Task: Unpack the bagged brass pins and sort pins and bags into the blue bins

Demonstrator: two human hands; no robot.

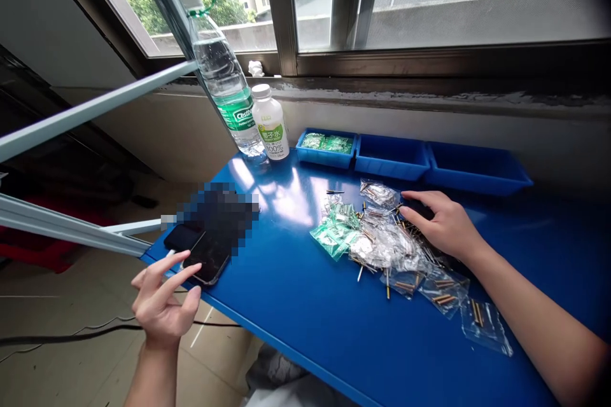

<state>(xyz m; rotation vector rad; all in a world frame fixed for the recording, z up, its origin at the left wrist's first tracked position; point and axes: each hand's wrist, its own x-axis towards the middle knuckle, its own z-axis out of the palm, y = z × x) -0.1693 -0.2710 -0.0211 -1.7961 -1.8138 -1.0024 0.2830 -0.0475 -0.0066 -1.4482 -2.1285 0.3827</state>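
My left hand (167,299) hovers at the table's left edge with its fingers apart, two fingertips over the lower end of a dark phone (212,264). At the right, my right hand (442,222) reaches over the back of a pile of clear plastic bags (386,241), thumb and index finger spread beside a small bag (379,193). Nothing shows in its grip. Green-printed packets (337,232) lie at the pile's left side. Small bags with brass-coloured pins (443,292) lie along its front, and some loose pins stick out.
Three joined blue bins (391,159) stand along the wall; the left one holds green packets. A large water bottle (224,82) and a white bottle (271,124) stand at the back left. Grey metal bars (100,108) cross at left.
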